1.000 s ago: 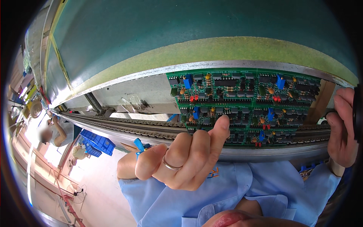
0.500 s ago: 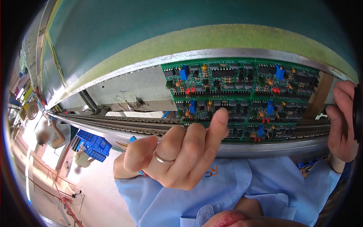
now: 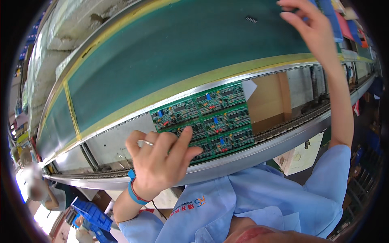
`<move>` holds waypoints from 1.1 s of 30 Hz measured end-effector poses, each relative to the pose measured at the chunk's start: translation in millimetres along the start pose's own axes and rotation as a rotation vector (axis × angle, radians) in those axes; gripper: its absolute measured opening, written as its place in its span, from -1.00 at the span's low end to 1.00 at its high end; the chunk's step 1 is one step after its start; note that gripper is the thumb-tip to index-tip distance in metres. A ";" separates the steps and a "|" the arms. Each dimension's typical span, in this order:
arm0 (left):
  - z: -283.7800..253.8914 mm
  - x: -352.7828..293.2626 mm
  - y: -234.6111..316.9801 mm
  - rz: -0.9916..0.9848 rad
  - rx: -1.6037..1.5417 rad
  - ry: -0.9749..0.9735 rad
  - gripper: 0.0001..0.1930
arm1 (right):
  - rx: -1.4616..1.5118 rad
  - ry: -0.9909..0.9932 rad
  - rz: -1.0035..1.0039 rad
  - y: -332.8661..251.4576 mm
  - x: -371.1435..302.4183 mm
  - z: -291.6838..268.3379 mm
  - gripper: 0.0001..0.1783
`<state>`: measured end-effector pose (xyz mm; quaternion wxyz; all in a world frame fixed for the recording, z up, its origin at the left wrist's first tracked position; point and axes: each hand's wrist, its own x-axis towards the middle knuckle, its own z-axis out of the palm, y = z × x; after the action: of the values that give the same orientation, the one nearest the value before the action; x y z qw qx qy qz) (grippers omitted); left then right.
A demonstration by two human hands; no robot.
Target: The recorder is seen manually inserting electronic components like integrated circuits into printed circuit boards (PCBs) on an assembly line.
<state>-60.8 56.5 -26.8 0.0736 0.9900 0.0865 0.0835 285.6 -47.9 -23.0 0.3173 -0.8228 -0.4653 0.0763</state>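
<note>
A green circuit board panel [image 3: 227, 105] lies between the conveyor rails, filled with black chips, blue blocks and small red parts. Over its near left part is my left hand [image 3: 160, 156], index finger and thumb apart, the other fingers bent; nothing shows in its grip. The index fingertip is at the board's chips, though contact is hard to judge. My right hand [image 3: 312, 30] reaches across to the far right of the green bench top [image 3: 194, 44], thumb and forefinger apart. Beside it lies a loose black chip [image 3: 251, 19]. Dark small parts are partly hidden behind the right hand.
A metal rail [image 3: 259, 152] with a chain runs along the near side. Right of the board is a brown cardboard piece [image 3: 267, 101]. Blue crates [image 3: 93, 214] and a person [image 3: 40, 188] are at the lower left. Blue bins stand at the far right.
My right hand has gone from beside the board's right end to the far bench top. My left hand remains over the board, its thumb now stretched out. The view has shifted, showing more bench.
</note>
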 end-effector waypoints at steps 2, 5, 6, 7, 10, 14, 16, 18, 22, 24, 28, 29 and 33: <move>-6.4 11.1 -6.7 -0.026 -0.062 0.108 -0.65 | 0.066 -0.080 -0.036 17.2 2.7 6.1 -0.79; -14.6 23.1 -12.2 -0.072 -0.075 0.183 -0.71 | 0.014 -0.130 -0.057 12.7 3.9 26.1 -0.80; -15.6 27.6 -13.5 -0.090 -0.075 0.204 -0.73 | -0.077 -0.123 -0.108 15.3 4.4 31.1 -0.79; -13.8 31.9 -14.5 -0.094 -0.080 0.232 -0.75 | -0.168 -0.116 -0.157 17.6 3.7 34.9 -0.78; -11.6 39.4 -15.9 -0.090 -0.131 0.269 -0.77 | -0.180 -0.001 -0.259 17.0 3.1 46.4 -0.77; -10.0 48.5 -13.4 -0.096 -0.324 0.271 -0.78 | 0.461 -0.291 0.122 -7.3 -4.7 32.6 -0.80; -6.8 53.8 -7.9 -0.139 -0.357 0.270 -0.78 | 1.004 -0.576 0.288 -38.4 -19.3 26.6 -0.81; -10.3 55.5 2.0 -0.314 -0.661 0.364 -0.80 | 1.006 -0.629 0.252 -66.6 -33.1 24.4 -0.80; -24.0 51.2 12.7 -0.503 -1.136 0.122 -0.73 | 0.831 -0.534 0.017 -103.1 -61.1 26.3 -0.80; -23.1 40.7 16.3 -0.502 -1.174 0.141 -0.76 | 0.764 -0.490 -0.087 -108.6 -72.8 27.3 -0.80; -27.0 19.8 24.6 -0.468 -1.241 0.249 -0.79 | 0.797 -0.515 -0.122 -121.0 -83.9 20.7 -0.83; -28.2 16.0 29.6 -0.530 -1.256 0.307 -0.83 | 0.823 -0.514 -0.079 -119.6 -84.8 19.8 -0.83; -30.3 6.0 39.6 -0.588 -1.167 0.407 -0.87 | 0.779 -0.498 -0.166 -118.8 -96.1 24.6 -0.75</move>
<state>-54.1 23.1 10.0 0.5970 0.6884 0.3047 0.2773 136.7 -71.6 11.8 0.4863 -0.5589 -0.5283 0.4147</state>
